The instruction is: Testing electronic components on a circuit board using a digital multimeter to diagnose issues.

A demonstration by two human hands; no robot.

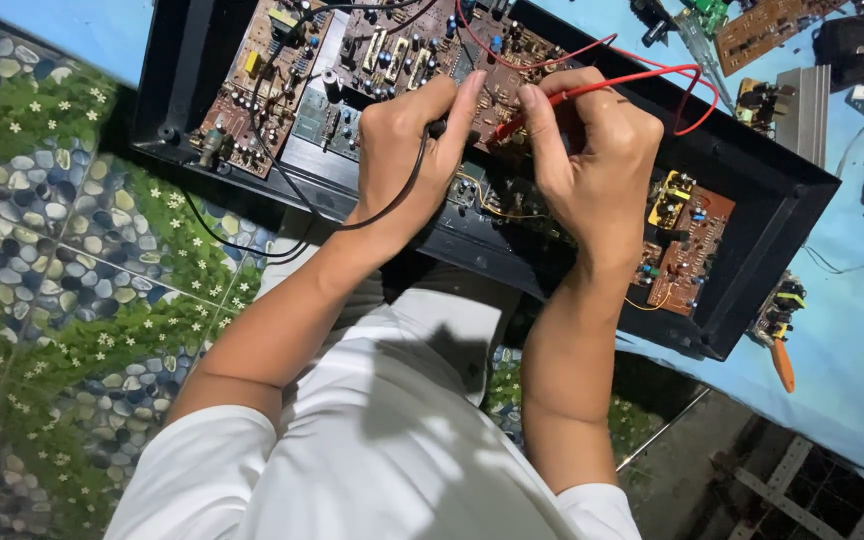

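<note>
Our left hand (407, 150) pinches black probe (438, 127), right hand (592, 160) pinches red probe (552, 102) over circuit boards (392, 55) w/ loose boards (762, 30) far right. Probe tips hidden behind fingers; can't see contact pts.

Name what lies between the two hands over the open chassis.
In the head view, only circuit board shows between the left hand and right hand, where the red probe points.

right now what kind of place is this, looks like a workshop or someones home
Probably an informal electronics repair spot, perhaps at home. The left hand and right hand hold test probes on an opened black chassis full of circuit boards. Loose boards lie on a blue cloth beside pebble-patterned floor tiles.
</note>
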